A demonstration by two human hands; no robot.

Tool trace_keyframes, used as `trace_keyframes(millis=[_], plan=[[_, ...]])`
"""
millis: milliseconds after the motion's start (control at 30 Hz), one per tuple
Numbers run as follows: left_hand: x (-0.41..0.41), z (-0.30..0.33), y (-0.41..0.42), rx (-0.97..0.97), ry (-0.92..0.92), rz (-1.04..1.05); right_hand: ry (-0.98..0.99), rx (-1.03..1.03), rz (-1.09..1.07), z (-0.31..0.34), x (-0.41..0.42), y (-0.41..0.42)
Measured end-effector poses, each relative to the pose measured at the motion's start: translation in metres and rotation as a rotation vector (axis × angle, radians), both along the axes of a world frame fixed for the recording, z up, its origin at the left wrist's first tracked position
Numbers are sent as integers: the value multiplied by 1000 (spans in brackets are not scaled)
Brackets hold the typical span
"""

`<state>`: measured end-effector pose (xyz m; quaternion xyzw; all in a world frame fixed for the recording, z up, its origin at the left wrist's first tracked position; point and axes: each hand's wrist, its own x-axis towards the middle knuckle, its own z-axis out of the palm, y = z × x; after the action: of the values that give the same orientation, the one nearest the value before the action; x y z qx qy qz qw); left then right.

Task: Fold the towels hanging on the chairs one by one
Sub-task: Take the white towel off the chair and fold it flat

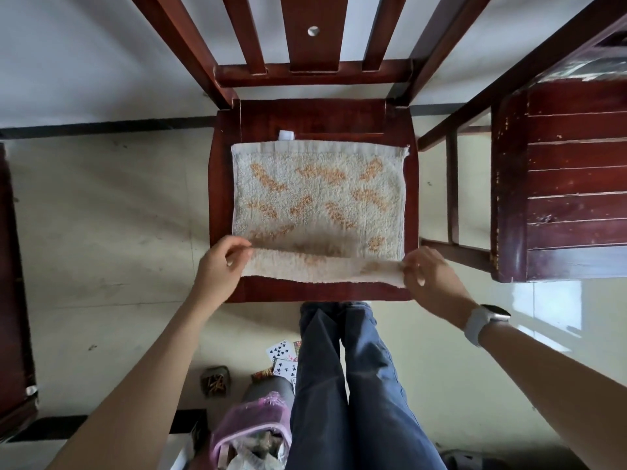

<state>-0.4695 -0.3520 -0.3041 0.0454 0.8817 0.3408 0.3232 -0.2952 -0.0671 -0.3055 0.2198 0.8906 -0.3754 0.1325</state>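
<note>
A cream towel (319, 195) with orange marks lies flat on the seat of a dark red wooden chair (312, 117). Its near edge is lifted off the seat and curled upward. My left hand (222, 262) pinches the near left corner of the towel. My right hand (431, 276), with a watch on the wrist, pinches the near right corner. A small white tag (286, 135) sticks out at the towel's far edge.
A second dark red chair (559, 184) stands close on the right. Dark furniture (13, 300) borders the left edge. Playing cards (283, 359), a pink bag (254, 432) and a small basket (215, 381) lie on the floor beside my legs.
</note>
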Motion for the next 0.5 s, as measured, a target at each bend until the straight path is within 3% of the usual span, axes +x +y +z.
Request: trace_keyframes(millis=[100, 167, 267, 400, 500], plan=[[-28, -1, 19, 90, 4, 184, -37, -256, -460, 7, -40, 11], [-48, -2, 33, 126, 4, 272, 21, -304, -605, 3, -64, 19], [-78, -7, 51, 156, -12, 346, 54, -313, -683, -6, -95, 28], [-115, -20, 67, 124, -35, 276, 92, -295, -781, -21, -134, 41], [-136, -33, 77, 122, -12, 312, 77, -214, -761, -35, -156, 51]])
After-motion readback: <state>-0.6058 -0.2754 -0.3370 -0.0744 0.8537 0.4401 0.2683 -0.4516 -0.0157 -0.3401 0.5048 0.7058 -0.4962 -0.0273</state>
